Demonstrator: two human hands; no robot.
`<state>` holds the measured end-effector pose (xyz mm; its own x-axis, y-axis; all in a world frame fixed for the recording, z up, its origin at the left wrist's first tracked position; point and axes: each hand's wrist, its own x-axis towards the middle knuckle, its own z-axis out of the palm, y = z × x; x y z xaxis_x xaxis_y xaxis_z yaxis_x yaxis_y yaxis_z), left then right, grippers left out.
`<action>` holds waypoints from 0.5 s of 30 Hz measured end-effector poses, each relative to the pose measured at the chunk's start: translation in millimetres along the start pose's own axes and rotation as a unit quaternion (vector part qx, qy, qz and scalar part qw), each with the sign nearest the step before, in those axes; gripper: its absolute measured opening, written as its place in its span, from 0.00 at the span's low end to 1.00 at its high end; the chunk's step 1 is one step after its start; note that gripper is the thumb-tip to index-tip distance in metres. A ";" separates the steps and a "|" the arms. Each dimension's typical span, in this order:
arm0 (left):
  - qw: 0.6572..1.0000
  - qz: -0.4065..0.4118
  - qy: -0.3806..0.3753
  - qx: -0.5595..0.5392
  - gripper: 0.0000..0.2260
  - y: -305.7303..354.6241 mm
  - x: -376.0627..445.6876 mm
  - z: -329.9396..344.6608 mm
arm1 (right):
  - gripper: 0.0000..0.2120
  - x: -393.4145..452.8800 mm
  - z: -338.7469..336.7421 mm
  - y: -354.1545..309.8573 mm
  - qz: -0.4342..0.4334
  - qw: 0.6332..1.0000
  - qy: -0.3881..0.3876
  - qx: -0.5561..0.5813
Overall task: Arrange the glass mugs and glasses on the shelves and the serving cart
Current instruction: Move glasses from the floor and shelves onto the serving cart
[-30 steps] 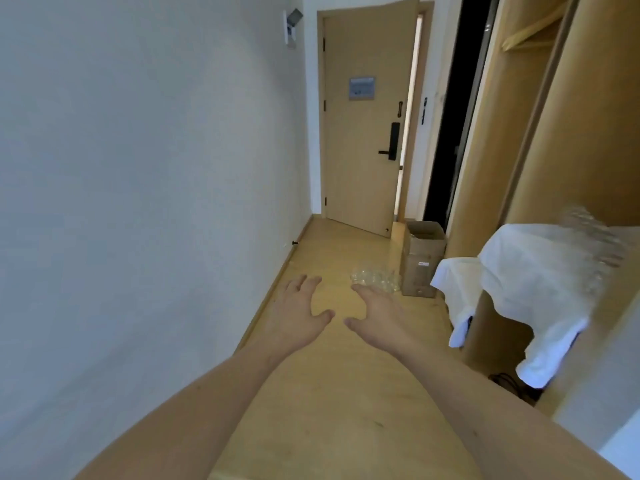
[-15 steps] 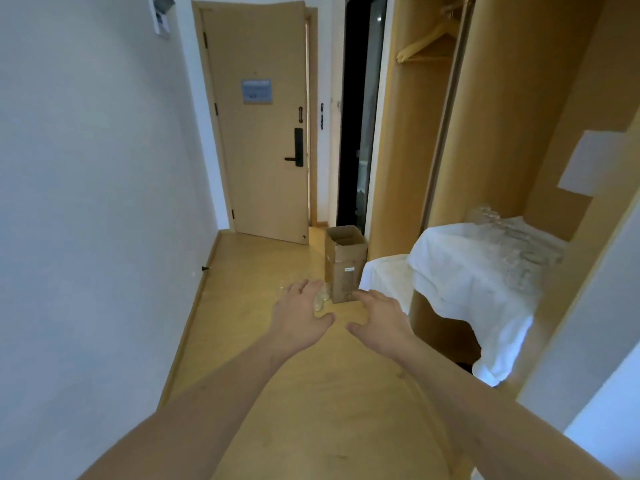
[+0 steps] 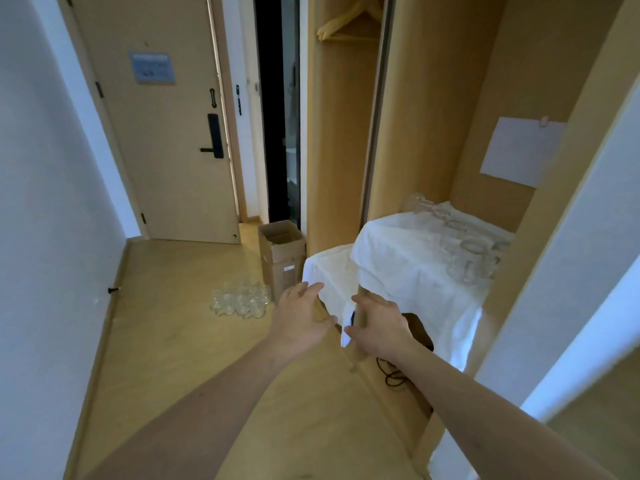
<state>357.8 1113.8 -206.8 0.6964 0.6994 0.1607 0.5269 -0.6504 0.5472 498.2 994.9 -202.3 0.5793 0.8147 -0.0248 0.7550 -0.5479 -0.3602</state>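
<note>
Several clear glass mugs (image 3: pixel 240 299) stand clustered on the wooden floor beside a cardboard box. More glass mugs and glasses (image 3: pixel 460 244) sit in a row on the white cloth covering the upper shelf (image 3: pixel 398 258) inside the wooden wardrobe. A lower cloth-covered surface (image 3: pixel 332 275) juts out to its left. My left hand (image 3: pixel 301 320) and my right hand (image 3: pixel 379 327) are stretched forward side by side, fingers apart, both holding nothing, in front of the lower cloth's hanging corner.
An open cardboard box (image 3: pixel 282 254) stands on the floor against the wardrobe side. A closed door (image 3: pixel 162 133) with a black handle is at the corridor's end, a dark doorway (image 3: pixel 277 109) beside it. A white wall runs along the left. A black cable (image 3: pixel 393 374) lies under the shelf.
The view has swung right and moved forward. The wardrobe shelf with its glasses is now in fuller view, and the floor mugs have shifted to the left of my hands. Both hands stay empty.
</note>
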 end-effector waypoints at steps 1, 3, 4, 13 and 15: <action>1.000 0.005 -0.005 -0.002 0.34 1.4 13.5 4.3 | 0.32 12.6 -2.1 5.7 0.004 1.000 0.005 0.004; 1.000 0.016 -0.011 0.001 0.34 3.5 40.3 11.9 | 0.31 36.2 -5.3 15.9 0.010 1.000 0.017 0.014; 1.000 0.023 -0.010 0.009 0.34 4.8 54.8 14.5 | 0.31 47.9 -7.3 20.6 0.013 0.999 0.024 0.019; 0.996 0.086 -0.017 0.012 0.32 48.7 196.3 37.0 | 0.33 156.7 -49.1 70.1 0.061 0.996 0.065 0.028; 0.995 0.094 -0.019 -0.003 0.32 56.8 220.7 43.7 | 0.33 174.8 -57.7 80.4 0.069 0.995 0.074 0.016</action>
<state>562.8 1218.3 -176.1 0.8001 0.5540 0.2299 0.3828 -0.7667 0.5153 677.8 1082.3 -181.9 0.7176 0.6939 0.0596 0.6560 -0.6447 -0.3925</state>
